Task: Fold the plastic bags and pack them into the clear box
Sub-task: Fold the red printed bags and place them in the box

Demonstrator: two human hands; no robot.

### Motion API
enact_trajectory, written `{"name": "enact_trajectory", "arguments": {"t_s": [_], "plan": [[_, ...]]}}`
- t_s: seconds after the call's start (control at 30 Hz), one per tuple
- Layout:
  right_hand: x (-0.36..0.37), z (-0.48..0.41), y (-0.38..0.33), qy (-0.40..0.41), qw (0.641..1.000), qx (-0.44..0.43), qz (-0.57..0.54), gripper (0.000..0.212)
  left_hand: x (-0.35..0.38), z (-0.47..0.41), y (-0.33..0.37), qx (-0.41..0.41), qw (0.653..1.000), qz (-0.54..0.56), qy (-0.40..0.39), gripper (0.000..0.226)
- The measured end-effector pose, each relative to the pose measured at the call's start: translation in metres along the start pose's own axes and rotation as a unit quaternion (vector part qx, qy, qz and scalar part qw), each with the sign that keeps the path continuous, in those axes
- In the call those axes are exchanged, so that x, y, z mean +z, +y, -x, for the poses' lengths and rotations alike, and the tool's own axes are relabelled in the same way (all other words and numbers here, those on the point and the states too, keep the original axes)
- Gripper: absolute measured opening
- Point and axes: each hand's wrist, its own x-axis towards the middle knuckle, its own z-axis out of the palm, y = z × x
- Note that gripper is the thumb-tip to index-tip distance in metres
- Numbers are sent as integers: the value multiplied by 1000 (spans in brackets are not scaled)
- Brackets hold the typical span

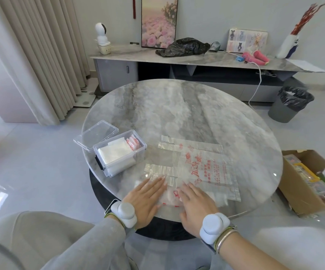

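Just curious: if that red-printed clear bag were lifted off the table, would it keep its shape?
Probably not: the red-printed bag lies thin and see-through, so it would likely droop. It looks very light. On the glossy table it may slide; the left hand and right hand press flat on its near edge.

A home living room: TV console [177, 59], curtains [41, 55], framed picture [159, 22].

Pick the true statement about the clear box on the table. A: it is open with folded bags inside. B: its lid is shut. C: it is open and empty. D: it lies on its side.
A: the lid is swung back and folded bags sit inside the clear box.
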Motion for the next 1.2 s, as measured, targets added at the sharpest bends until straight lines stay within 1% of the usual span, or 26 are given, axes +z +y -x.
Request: {"name": "enact_trajectory", "arguments": {"t_s": [0.07,0.13,0.17,0.2,0.27,0.3,0.4,0.47,0.6,0.7,0.8,0.87,0.97,1.03,1.13,1.2], "plan": [[14,0,-9,-13,999,3,-30,61,11,8,1,-1,999,5,-31,62],[29,7,-13,-50,998,-4,-28,59,16,12,-2,2,1000,9,-30,63],[36,11,-13,-55,998,-3,-21,60,18,13,-3,4,1000,12,-27,63],[39,14,-11,-56,998,5,-16,65,18,12,-4,4,1000,15,-24,63],[36,14,-4,-30,998,43,-21,72,18,10,-4,5,1000,17,-22,64],[32,13,0,-19,997,62,-31,69,18,10,-3,5,1000,18,-20,65],[13,6,14,47,994,85,-56,47,19,9,-2,3,1000,18,-11,65],[4,-2,31,53,993,86,-68,45,19,9,-2,0,1000,11,-8,65],[0,-12,53,29,984,86,-154,41,20,8,-2,2,1000,3,-6,65],[5,-18,55,32,984,85,-153,31,22,8,0,3,1000,11,-6,65],[8,-24,55,49,979,129,-151,22,22,8,2,-2,1000,16,-8,65],[11,-29,57,34,966,179,-182,17,23,7,2,-2,1000,20,-12,66],[16,-37,57,0,941,242,-235,24,23,7,2,-4,1000,28,-11,66],[17,-40,57,-13,939,238,-247,24,23,7,2,-4,999,29,-12,66],[17,-43,57,-23,955,201,-217,29,24,6,2,1,999,37,-16,66],[19,-43,58,-27,958,186,-215,31,24,6,1,1,999,39,-17,67]]}}
